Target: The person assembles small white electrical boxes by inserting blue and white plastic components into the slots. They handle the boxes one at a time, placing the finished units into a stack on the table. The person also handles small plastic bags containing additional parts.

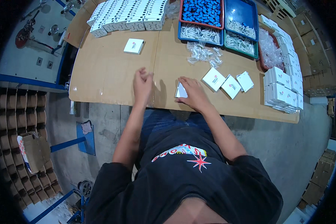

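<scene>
My right hand [193,93] spans a small white box [181,91] near the table's front edge, thumb on its near side and fingers at its far side; the palm hides part of the box. To its left, my left hand [142,85] hovers over the cardboard-covered table [104,74], fingers loosely bent, thumb apart, and nothing visible in them. Beyond that hand lies a single flat white box [133,46]. Right of my right hand lie white boxes: one larger [213,79], another [231,87] beside it, and a small pile [245,81].
Rows of white boxes [130,16] stand at the far left. At the back are trays of blue pieces [201,13] and white tubular pieces [199,33], with clear plastic bags [204,54] in front. Stacked white boxes [282,89] line the right edge.
</scene>
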Action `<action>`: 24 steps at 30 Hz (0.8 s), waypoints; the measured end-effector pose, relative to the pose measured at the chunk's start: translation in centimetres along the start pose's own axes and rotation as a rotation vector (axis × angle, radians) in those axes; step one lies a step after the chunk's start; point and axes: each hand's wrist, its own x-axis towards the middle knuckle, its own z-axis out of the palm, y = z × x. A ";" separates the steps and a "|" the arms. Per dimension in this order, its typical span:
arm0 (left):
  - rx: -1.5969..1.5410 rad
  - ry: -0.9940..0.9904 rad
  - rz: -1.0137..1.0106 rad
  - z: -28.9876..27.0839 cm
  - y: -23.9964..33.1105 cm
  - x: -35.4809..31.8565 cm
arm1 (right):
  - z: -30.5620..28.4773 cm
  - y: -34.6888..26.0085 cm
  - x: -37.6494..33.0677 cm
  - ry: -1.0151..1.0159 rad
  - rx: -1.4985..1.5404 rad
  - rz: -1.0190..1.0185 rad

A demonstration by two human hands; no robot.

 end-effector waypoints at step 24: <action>0.340 -0.321 0.630 4.1 6.3 -4.8 | -0.6 -2.0 0.6 0.420 0.286 0.068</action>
